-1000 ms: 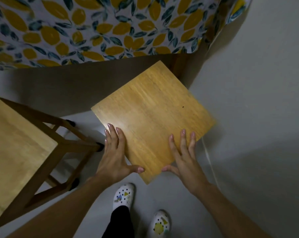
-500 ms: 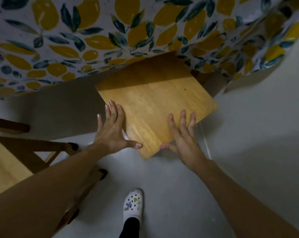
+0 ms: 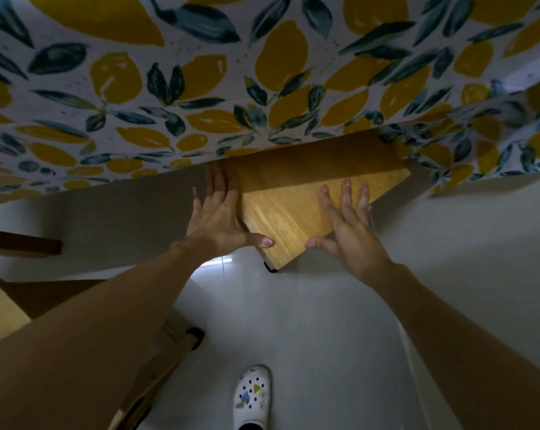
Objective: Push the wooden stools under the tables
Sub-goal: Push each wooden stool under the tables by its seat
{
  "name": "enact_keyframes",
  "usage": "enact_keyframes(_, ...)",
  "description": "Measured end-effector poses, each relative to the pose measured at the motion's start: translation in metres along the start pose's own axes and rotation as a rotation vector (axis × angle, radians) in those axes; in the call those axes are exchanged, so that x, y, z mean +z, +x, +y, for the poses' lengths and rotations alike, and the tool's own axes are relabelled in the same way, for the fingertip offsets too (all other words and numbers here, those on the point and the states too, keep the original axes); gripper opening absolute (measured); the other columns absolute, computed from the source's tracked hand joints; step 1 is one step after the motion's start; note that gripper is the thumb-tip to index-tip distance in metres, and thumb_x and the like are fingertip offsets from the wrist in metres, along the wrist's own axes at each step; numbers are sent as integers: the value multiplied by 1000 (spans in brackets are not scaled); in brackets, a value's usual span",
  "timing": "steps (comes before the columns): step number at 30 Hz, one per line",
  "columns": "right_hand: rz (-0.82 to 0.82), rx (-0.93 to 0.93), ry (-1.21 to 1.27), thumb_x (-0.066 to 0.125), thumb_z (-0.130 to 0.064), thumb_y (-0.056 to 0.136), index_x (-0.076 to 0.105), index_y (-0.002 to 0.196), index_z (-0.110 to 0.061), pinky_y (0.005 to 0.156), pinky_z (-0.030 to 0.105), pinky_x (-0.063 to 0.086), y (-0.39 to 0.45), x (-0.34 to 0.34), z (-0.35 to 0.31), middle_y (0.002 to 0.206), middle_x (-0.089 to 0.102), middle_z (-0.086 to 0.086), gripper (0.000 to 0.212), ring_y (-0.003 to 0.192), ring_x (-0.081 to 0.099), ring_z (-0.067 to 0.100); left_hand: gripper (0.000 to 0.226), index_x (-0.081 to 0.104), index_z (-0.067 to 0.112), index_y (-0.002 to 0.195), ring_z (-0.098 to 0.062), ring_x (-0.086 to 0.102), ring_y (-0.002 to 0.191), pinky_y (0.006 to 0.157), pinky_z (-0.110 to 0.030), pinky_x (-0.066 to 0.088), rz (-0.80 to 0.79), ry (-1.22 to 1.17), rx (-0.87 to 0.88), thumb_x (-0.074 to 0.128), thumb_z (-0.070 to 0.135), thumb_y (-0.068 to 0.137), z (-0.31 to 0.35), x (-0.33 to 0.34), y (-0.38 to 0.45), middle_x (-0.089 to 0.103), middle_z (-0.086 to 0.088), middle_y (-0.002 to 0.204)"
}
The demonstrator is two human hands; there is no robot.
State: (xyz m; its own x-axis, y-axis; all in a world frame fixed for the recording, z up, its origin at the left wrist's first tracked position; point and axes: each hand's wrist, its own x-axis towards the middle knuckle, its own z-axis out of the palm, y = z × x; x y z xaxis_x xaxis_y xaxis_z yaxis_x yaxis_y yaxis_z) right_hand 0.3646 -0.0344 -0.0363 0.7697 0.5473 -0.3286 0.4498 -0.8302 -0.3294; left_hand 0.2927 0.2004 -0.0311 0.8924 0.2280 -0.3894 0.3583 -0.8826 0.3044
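Wooden stool seat [image 3: 296, 209] half under tabletop, far part hidden by lemon-print cloth [image 3: 262, 88]. Left hand [image 3: 219, 212] flat against seat's left edge, right hand [image 3: 346, 225] flat on top, fingers spread, gripping nothing. Push evenly, keep seat square, mind hanging cloth. Second stool [image 3: 2, 308] near left arm; shoe [image 3: 251, 395] below.
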Motion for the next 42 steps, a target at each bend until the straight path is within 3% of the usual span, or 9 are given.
enact_keyframes(6, 17, 65, 9, 59, -54, 82, 0, 154, -24, 118, 52, -5, -8, -7, -12, 161, -13, 16, 98, 145, -20, 40, 118, 3, 19, 151, -19, -15, 146, 116, -50, -12, 150, -102, -22, 57, 77, 64, 6, 16, -33, -8, -3, 161)
enact_keyframes(9, 156, 45, 52, 61, -48, 83, 5, 154, -18, 120, 45, -4, -25, -3, -27, 162, -5, 14, 95, 148, -12, 34, 111, -3, 16, 152, -15, -23, 143, 112, -42, -15, 195, -239, -45, 55, 70, 74, 4, 29, -64, -15, -4, 160)
enact_keyframes(12, 223, 7, 111, 60, -54, 82, 8, 154, -15, 119, 41, -3, -54, 8, -45, 163, 0, 12, 97, 149, -7, 29, 105, -4, 16, 151, -12, -27, 140, 112, -40, -17, 197, -210, 0, 51, 67, 78, -13, 33, -105, -19, -2, 158)
enact_keyframes(17, 139, -87, 129, 52, -63, 84, 6, 155, -17, 122, 45, 2, -118, 32, -88, 163, -2, 7, 96, 149, -9, 24, 102, -11, 22, 150, -14, -32, 140, 114, -44, -19, 171, -74, -37, 41, 73, 79, -51, 36, -192, -28, 3, 155)
enact_keyframes(24, 36, -256, 112, 48, -60, 90, 12, 154, -20, 122, 43, 6, -202, 84, -174, 164, 2, 3, 84, 150, -5, 21, 95, -12, 24, 150, -16, -30, 141, 113, -45, -17, 291, -115, -326, 17, 80, 79, -105, 43, -340, -26, 4, 156)
enact_keyframes(29, -105, -392, 134, 30, -64, 88, 12, 153, -20, 122, 41, 4, -253, 131, -245, 163, 0, 3, 81, 150, -7, 21, 94, -11, 22, 150, -15, -33, 139, 114, -44, -16, 279, -234, -592, 20, 77, 81, -166, 73, -441, -28, 1, 155)
enact_keyframes(33, -154, -511, 63, 24, -66, 86, 15, 153, -17, 121, 49, 13, -280, 169, -293, 163, 4, 8, 83, 150, -1, 28, 90, -14, 26, 149, -19, -32, 140, 116, -48, -13, 234, -247, -683, 25, 72, 83, -210, 92, -497, -29, -2, 155)
enact_keyframes(38, -205, -547, -88, 41, -57, 95, 3, 154, -21, 120, 49, 3, -282, 208, -342, 162, -14, 8, 79, 146, -20, 33, 101, -26, 27, 145, -23, -28, 142, 117, -52, -5, 118, -120, -650, 35, 74, 79, -251, 105, -516, -35, -4, 152)
enact_keyframes(42, -130, -480, -203, 19, -68, 89, 2, 154, -16, 118, 54, -9, -283, 237, -369, 160, -15, 16, 85, 143, -24, 41, 119, -30, 27, 142, -22, -32, 140, 115, -51, -8, 10, -111, -554, 27, 92, 60, -284, 104, -511, -43, -1, 146)
